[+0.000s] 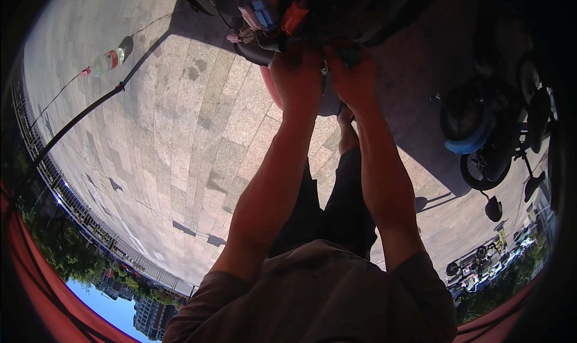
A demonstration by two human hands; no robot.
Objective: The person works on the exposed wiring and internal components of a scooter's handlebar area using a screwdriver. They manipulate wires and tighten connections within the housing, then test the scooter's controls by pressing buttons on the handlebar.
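Both my arms reach forward to a dark vehicle body (384,9) with exposed wiring, at the top of the head view. My left hand (296,72) is curled closed at its lower edge, below a blue connector (262,14) and a red connector (294,18). Beside it, my right hand (353,72) is also closed, with a small gap between the two. Deep shadow hides the fingertips and whatever they grip. Thin wires and a pale pink plug (233,38) hang left of the connectors. A curved red part (271,88) shows beside my left wrist.
A clear bottle (113,59) with a red cap lies on the paving (180,115) at the left, near a long black pole (90,112). Parked two-wheelers (487,133) stand in and beside the shadow at right. A railing (90,217) runs along the far left.
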